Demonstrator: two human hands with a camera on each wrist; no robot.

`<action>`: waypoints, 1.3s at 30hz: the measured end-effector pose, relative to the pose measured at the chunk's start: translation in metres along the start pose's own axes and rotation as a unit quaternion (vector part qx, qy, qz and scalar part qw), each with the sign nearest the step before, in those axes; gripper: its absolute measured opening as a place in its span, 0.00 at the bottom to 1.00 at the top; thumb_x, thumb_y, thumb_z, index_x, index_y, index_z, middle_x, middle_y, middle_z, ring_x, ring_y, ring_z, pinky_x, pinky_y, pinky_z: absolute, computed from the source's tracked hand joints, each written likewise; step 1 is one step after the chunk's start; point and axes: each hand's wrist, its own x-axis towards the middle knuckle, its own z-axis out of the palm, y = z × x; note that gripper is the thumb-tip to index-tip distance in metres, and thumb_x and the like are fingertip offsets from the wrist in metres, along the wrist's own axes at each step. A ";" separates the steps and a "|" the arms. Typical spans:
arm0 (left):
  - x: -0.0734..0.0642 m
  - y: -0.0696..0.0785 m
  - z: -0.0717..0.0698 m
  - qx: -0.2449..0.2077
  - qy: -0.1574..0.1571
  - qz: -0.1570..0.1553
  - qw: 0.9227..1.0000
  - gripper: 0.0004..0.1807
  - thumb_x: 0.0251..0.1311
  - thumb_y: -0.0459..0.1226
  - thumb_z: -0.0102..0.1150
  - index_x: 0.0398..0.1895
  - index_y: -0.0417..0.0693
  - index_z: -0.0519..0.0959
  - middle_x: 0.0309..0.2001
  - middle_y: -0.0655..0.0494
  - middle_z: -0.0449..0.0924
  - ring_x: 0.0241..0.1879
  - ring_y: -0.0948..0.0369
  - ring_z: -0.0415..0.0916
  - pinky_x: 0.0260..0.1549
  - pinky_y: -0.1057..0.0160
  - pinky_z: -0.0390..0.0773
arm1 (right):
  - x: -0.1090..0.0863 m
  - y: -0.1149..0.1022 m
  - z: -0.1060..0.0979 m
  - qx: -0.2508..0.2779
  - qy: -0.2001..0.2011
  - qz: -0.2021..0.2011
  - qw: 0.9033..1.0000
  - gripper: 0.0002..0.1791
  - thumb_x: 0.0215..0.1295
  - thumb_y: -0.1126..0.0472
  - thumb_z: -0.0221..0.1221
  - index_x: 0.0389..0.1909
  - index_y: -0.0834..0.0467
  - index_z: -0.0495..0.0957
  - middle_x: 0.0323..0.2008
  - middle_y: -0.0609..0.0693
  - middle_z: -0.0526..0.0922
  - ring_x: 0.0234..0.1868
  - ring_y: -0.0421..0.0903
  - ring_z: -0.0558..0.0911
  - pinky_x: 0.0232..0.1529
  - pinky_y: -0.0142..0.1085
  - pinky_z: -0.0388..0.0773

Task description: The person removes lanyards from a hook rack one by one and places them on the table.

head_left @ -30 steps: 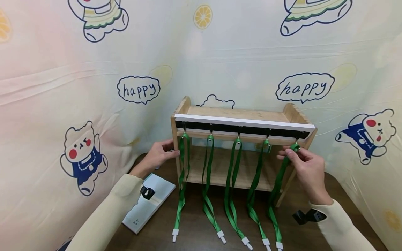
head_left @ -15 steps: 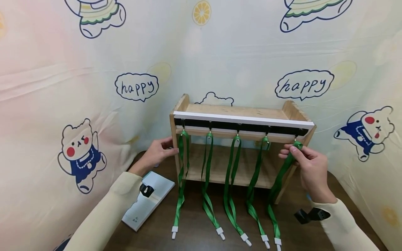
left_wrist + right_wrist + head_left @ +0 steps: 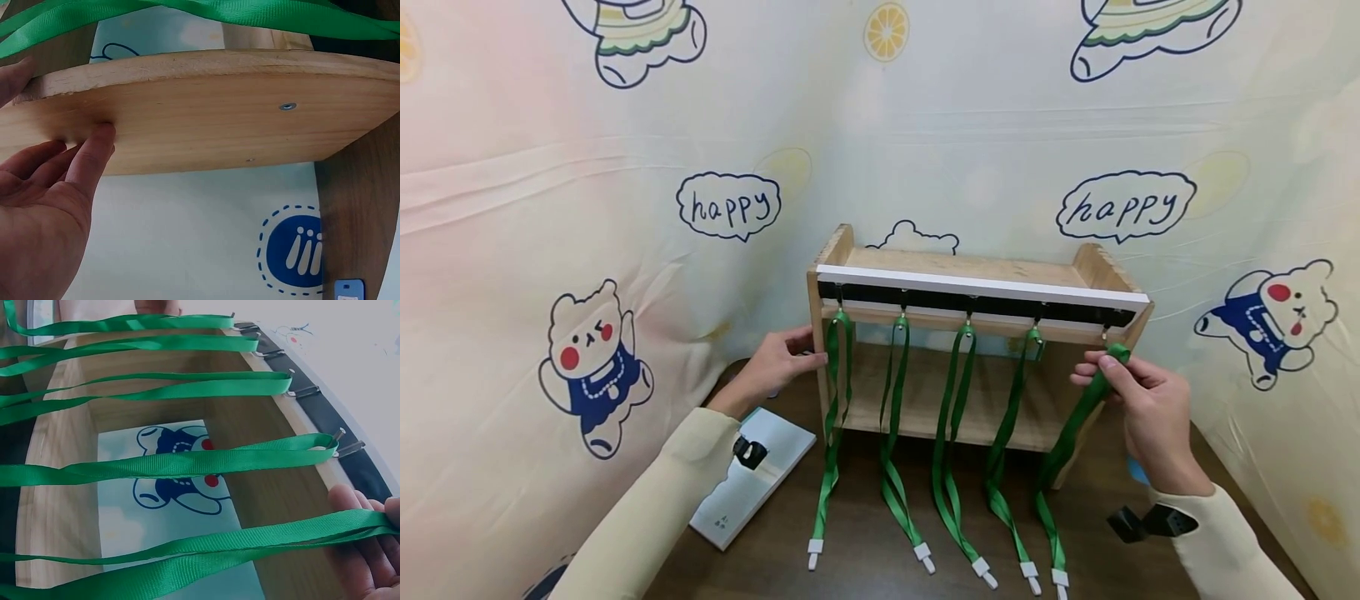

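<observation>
My right hand point(image 3: 1153, 408) pinches the rightmost green lanyard point(image 3: 1075, 421) near its top loop, just right of and below its metal hook point(image 3: 1105, 333). The strap slants down left to a white clip point(image 3: 1059, 577) low over the table. In the right wrist view, the lanyard point(image 3: 187, 550) runs taut into the fingers. My left hand point(image 3: 778, 367) steadies the wooden shelf point(image 3: 962, 265) by its left side panel. The left wrist view has the fingertips on the panel's outer face point(image 3: 200, 125) and the thumb at its front edge. Several other lanyards point(image 3: 951, 425) hang from hooks along a black strip.
A pale book point(image 3: 767, 475) lies on the dark wooden table point(image 3: 865, 533), left of the shelf and under the left forearm. Printed cloth point(image 3: 970, 125) surrounds the table. A small blue tag point(image 3: 349, 289) shows in the left wrist view.
My right hand has shifted slightly right, drawing the rightmost lanyard's loop away from its hook. My left hand keeps its hold on the shelf side.
</observation>
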 end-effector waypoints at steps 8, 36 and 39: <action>0.000 -0.001 0.000 0.001 0.000 -0.003 1.000 0.29 0.66 0.45 0.65 0.70 0.52 0.73 0.61 0.45 0.81 0.59 0.48 0.77 0.59 0.46 0.80 | 0.000 0.000 -0.005 -0.026 -0.005 -0.001 1.000 0.19 0.74 0.63 0.57 0.53 0.76 0.78 0.38 0.44 0.92 0.36 0.40 0.91 0.39 0.28 0.85; 0.000 0.004 -0.001 0.000 0.005 -0.016 1.000 0.33 0.66 0.47 0.65 0.72 0.51 0.71 0.63 0.44 0.79 0.60 0.47 0.77 0.60 0.45 0.79 | 0.003 0.025 -0.072 0.008 0.069 0.066 0.995 0.20 0.70 0.58 0.62 0.56 0.66 0.81 0.38 0.43 0.92 0.37 0.38 0.91 0.37 0.29 0.85; 0.000 0.004 0.000 -0.002 0.008 -0.018 1.000 0.33 0.65 0.47 0.66 0.72 0.51 0.71 0.63 0.44 0.80 0.60 0.47 0.77 0.60 0.45 0.80 | 0.001 0.029 -0.080 0.001 0.071 0.068 0.995 0.20 0.70 0.58 0.61 0.56 0.67 0.81 0.38 0.42 0.92 0.37 0.38 0.91 0.37 0.29 0.85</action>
